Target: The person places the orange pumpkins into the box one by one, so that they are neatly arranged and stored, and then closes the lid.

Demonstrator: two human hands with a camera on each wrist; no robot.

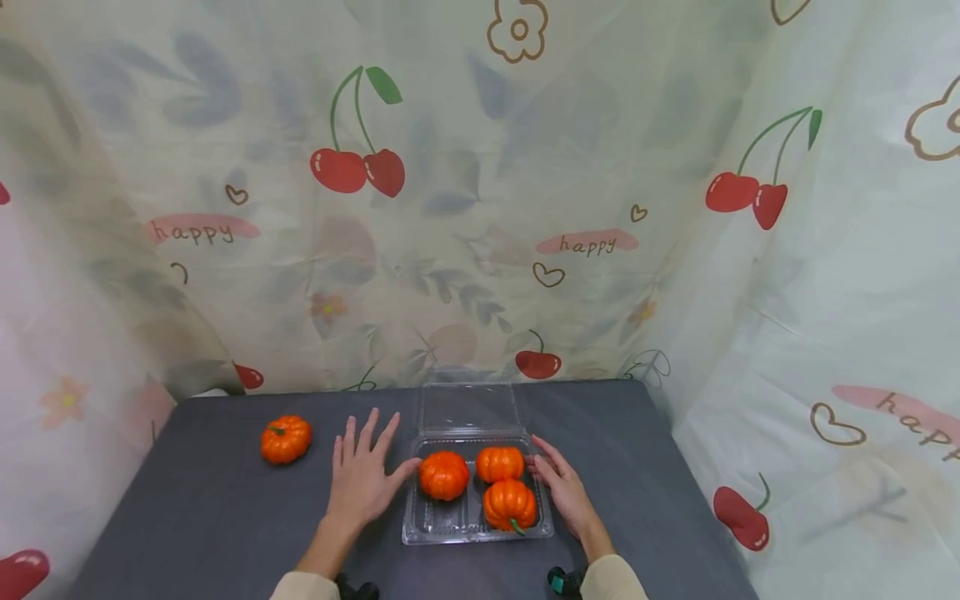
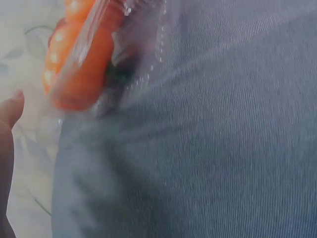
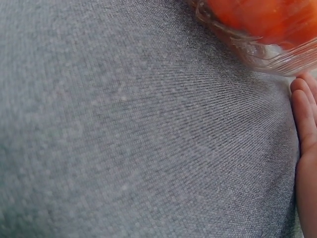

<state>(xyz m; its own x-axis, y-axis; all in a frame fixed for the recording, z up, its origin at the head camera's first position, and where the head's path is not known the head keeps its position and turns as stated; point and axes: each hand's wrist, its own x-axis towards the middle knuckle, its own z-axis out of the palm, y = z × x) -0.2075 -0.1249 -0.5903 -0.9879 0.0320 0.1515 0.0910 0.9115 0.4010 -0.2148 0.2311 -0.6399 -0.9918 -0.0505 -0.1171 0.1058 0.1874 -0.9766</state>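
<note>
A clear plastic clamshell box (image 1: 435, 533) lies with its lid (image 1: 468, 408) folded back, away from the person. Inside, one small orange pumpkin (image 1: 444, 476) sits in the left part; two more, a rear pumpkin (image 1: 500, 463) and a front pumpkin (image 1: 510, 503), crowd the right part. My left hand (image 1: 363, 483) is spread beside the box, its thumb tip at the left wall near the left pumpkin. On the other side my right hand (image 1: 566, 492) has fairly straight fingers right at the box's right wall, also seen in the right wrist view.
Another orange pumpkin (image 1: 286, 439) lies on the dark grey cloth-covered table (image 1: 217, 500), to the left of the left hand. A printed curtain (image 1: 465, 208) with cherries and flowers hangs behind the table and along its sides.
</note>
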